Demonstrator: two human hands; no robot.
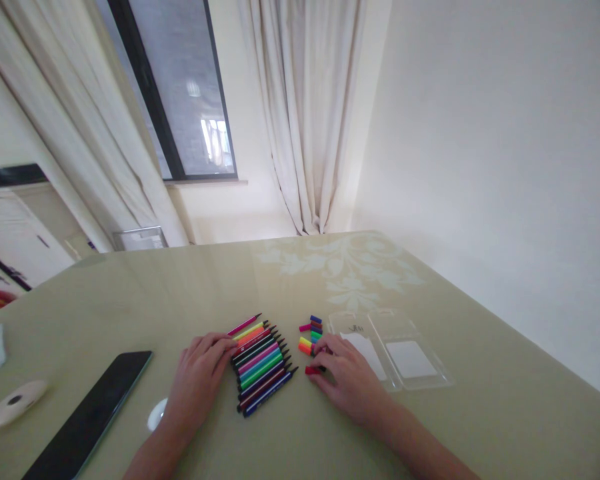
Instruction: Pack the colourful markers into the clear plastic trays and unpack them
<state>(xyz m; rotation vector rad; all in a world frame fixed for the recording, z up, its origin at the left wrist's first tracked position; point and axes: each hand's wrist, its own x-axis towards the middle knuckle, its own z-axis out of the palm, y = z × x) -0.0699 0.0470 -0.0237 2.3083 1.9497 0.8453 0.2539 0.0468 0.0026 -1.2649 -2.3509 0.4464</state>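
Observation:
A row of uncapped felt-tip pens (260, 367) in many colours lies on the table, dark tips to the upper right. My left hand (203, 367) rests at the row's left ends, fingers stretched out and touching the pens near the orange and red ones. A pink felt-tip pen (245, 325) lies at the far end, angled away. To the right is a small group of coloured pen caps (316, 328), partly hidden by my right hand (347, 380). Its thumb and forefinger are closed on a red pen cap (311, 370) at the group's near side.
An open clear plastic case (433, 381) with white card inserts lies beyond my right hand. On the left are a black tablet-like slab (93, 413), a white oval object (15, 404) and a small white round object (157, 415) by my left wrist. A wall borders the table's right.

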